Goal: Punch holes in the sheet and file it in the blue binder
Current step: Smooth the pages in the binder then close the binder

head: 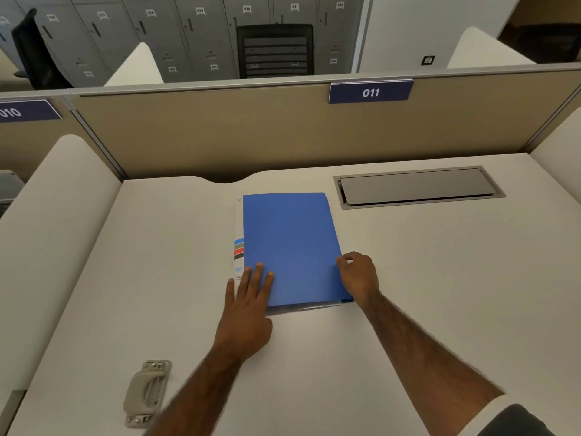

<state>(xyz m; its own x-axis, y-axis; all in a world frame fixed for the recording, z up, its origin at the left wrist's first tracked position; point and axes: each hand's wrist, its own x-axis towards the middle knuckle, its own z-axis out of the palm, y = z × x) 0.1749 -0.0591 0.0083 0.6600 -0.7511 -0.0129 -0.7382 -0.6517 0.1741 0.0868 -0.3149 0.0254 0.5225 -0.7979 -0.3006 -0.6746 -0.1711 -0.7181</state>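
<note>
Left hand (248, 313) fingers lie straight and apart on the near-left corner of the blue binder (289, 240); right hand (358, 275) fingers curl, pinching its right edge. Behind the binder, a sign (371, 92) reads "011".

White desk (408, 278), tan partition (220, 136) signed 011, grey lockers (157, 33), black chair (275, 50)

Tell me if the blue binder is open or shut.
Shut. The blue binder lies flat on the desk, cover down; the left hand presses flat on it, the right hand grips its right edge.
</note>
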